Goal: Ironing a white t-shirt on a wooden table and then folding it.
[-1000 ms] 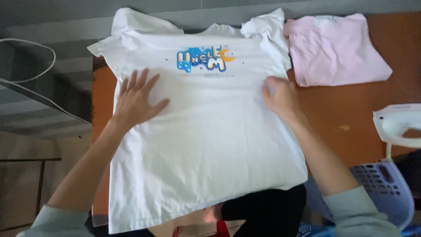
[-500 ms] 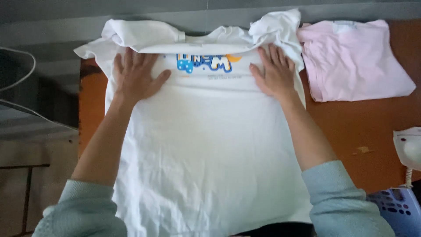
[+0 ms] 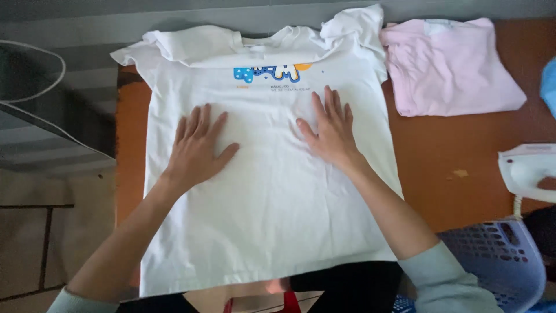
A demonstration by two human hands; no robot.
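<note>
A white T-shirt [image 3: 266,208] with a blue and orange chest print lies spread front-up on a brown table [image 3: 463,145]. Its sleeves and collar are rumpled against the far edge. My left hand [image 3: 197,148] lies flat on the shirt's left middle, fingers spread. My right hand [image 3: 330,130] presses flat on the right middle, just below the print. Both palms rest on the cloth and neither grips it.
A folded pink garment [image 3: 452,64] lies on the table at the far right. A white iron [image 3: 530,171] stands at the right edge, above a lilac plastic basket [image 3: 498,261]. A thin cable [image 3: 35,98] loops at the left, off the table.
Both hands slid from the shirt's shoulders down toward me to its middle, smoothing the cloth. The print shows more fully than half a second ago.
</note>
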